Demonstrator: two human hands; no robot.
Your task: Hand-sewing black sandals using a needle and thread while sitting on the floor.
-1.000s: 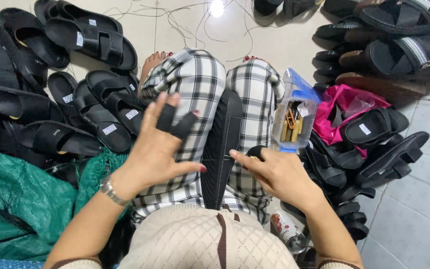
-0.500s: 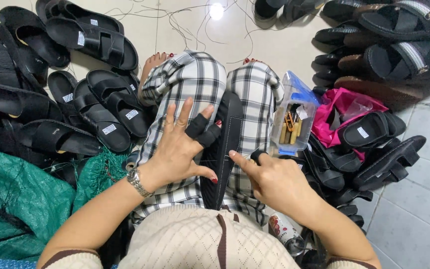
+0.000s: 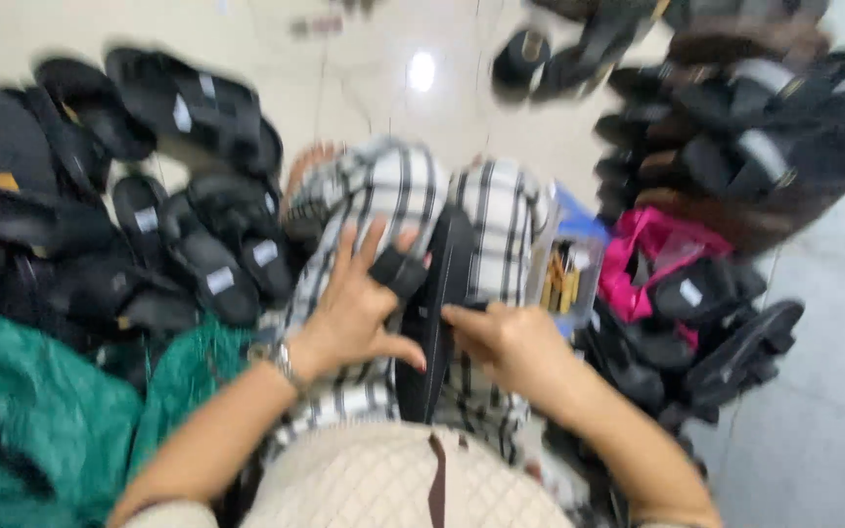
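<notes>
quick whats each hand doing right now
Left hand: fingers spread, pressing a small black strap piece against the long black sandal sole on the lap.
Right hand: fingers pinching the sole's edge; blurred.

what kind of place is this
Likely a home workshop or small workroom where sandals are put together, on a tiled floor. Piles of black sandals ring the seated person, whose left hand and right hand work a black sole on the lap.
</notes>
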